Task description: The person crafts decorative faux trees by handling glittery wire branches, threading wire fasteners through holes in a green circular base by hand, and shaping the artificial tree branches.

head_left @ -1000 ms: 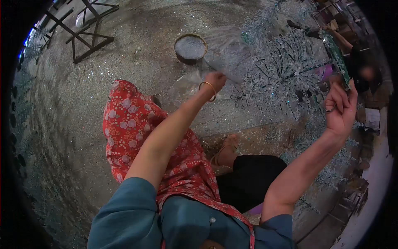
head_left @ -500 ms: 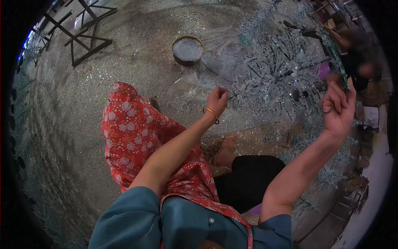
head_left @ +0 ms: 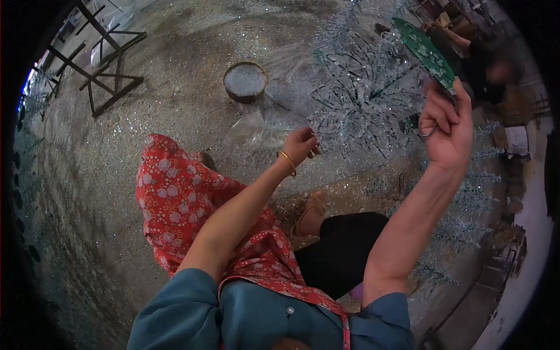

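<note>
My right hand (head_left: 446, 125), with a ring on one finger, is raised on the right and pinches the near end of a flat green oval plate (head_left: 424, 52). Whitish flakes lie on the plate's face, which is tilted. In front of me an artificial tree (head_left: 367, 96) spreads dark green branches coated in white, glittery flakes. Close to its left branch tips is my left hand (head_left: 301, 146), wearing a gold bangle. The left fingers are curled together; whatever they hold, if anything, is hidden.
A round tub (head_left: 245, 81) of white flakes stands on the flake-strewn floor beside clear plastic sheeting (head_left: 256, 131). Dark metal stands (head_left: 111, 76) are at upper left. Another person (head_left: 496, 70), blurred, is at upper right. More frosted branches (head_left: 455, 204) lie beyond my right arm.
The green plate has swung up and leftward, so its flaked face now shows. My right hand has shifted left. My left hand has come slightly away from the branch tips.
</note>
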`<state>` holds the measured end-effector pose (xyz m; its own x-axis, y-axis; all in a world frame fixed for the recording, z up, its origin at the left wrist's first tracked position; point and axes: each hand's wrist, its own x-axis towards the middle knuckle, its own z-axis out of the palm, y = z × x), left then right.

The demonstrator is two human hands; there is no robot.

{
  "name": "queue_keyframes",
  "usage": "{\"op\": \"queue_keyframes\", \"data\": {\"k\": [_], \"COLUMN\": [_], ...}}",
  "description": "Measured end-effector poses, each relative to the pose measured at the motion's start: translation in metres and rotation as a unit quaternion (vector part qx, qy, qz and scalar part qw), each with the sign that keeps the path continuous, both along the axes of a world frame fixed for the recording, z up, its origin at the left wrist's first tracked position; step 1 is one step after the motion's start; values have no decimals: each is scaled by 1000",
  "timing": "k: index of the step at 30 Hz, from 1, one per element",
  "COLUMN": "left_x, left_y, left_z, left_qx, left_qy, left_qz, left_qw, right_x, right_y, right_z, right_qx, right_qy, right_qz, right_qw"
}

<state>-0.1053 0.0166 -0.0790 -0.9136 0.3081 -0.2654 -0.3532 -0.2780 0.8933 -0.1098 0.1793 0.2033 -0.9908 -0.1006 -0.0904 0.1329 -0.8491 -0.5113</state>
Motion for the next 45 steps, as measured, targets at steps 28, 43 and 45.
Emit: {"op": "queue_keyframes", "data": {"k": [28, 43, 45], "left_x": [19, 10, 10], "left_y": [-18, -22, -25], "left_z": [48, 121, 127], "left_qx": [-75, 209, 236], "left_qy": [128, -31, -59], "left_qz": [193, 161, 138], "left_qw": [970, 964, 960], "right_x": [-32, -35, -33], "right_y": [-29, -42, -45], "right_z": [-28, -31, -29], "right_qx": [-46, -46, -50], "right_qy": [-44, -86, -75], "right_qz": [-111, -102, -104], "right_qw": [992, 990, 991]}}
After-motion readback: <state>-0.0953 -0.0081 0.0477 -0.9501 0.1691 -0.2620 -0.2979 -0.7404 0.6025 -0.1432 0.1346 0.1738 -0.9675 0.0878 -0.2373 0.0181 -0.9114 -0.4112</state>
